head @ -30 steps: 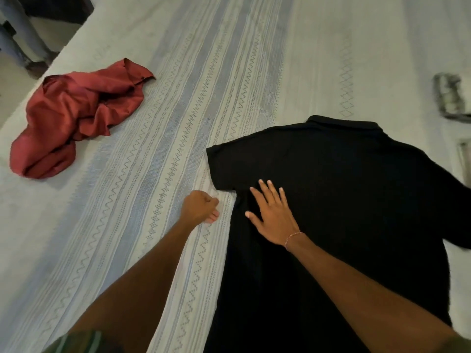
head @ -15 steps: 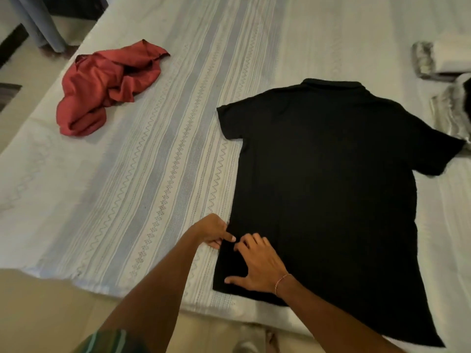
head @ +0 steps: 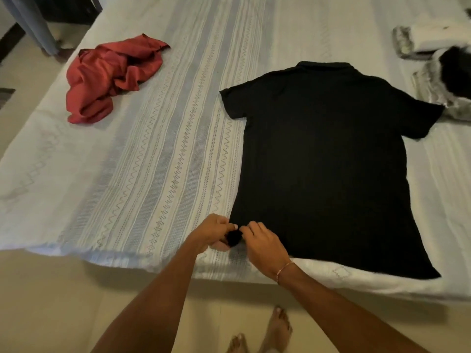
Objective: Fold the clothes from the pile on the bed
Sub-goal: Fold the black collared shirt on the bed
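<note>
- standing at bed edge; bare feet [head: 270,332] on pale floor [head: 51,301], nearest the camera.
- both forearms reach forward over the near edge of the bed [head: 127,174].
- left hand [head: 212,231] pinches the bunched near-left hem corner of the black shirt [head: 328,161]; fingers curled round the fabric.
- right hand [head: 263,244] just beside it, fingertips curled onto the same corner, touching or nearly touching the left; thin bracelet [head: 284,268] on that wrist.
- shirt lies flat, collar at the far end, short sleeves spread to either side; hem runs along the near bed edge, right hem corner slightly over it.
- bedcover: white with grey striped bands and zigzag stitching.
- red garment [head: 109,77], crumpled, lies far left, well apart from shirt.
- far right: grey-and-white folded items [head: 433,39], one touching the shirt's right sleeve; detail blurred.
</note>
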A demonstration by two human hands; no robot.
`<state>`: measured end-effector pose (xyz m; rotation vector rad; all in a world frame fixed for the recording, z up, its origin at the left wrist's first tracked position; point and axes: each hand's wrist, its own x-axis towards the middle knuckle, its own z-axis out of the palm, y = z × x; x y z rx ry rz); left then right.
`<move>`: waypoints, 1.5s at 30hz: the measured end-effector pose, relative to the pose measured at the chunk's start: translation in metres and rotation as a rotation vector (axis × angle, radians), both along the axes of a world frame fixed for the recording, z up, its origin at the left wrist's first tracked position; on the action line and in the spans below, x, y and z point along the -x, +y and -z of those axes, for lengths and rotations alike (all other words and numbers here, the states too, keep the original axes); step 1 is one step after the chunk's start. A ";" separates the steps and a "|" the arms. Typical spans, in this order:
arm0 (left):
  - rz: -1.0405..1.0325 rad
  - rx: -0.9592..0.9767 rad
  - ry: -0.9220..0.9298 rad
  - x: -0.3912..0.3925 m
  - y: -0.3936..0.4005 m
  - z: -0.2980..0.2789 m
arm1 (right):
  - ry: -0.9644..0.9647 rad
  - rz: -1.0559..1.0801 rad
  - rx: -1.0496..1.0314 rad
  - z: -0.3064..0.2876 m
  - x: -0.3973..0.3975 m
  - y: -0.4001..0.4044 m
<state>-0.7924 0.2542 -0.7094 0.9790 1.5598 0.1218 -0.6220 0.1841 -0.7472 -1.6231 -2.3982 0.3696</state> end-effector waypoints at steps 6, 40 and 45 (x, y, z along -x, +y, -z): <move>-0.063 -0.137 0.134 -0.006 -0.022 0.007 | 0.079 0.055 0.342 -0.004 0.001 -0.004; -0.579 -0.143 0.020 -0.028 -0.033 -0.014 | 0.635 1.305 0.422 -0.008 -0.391 -0.107; -0.405 -0.098 0.024 -0.038 -0.042 -0.006 | 0.302 1.158 0.299 -0.011 -0.368 -0.102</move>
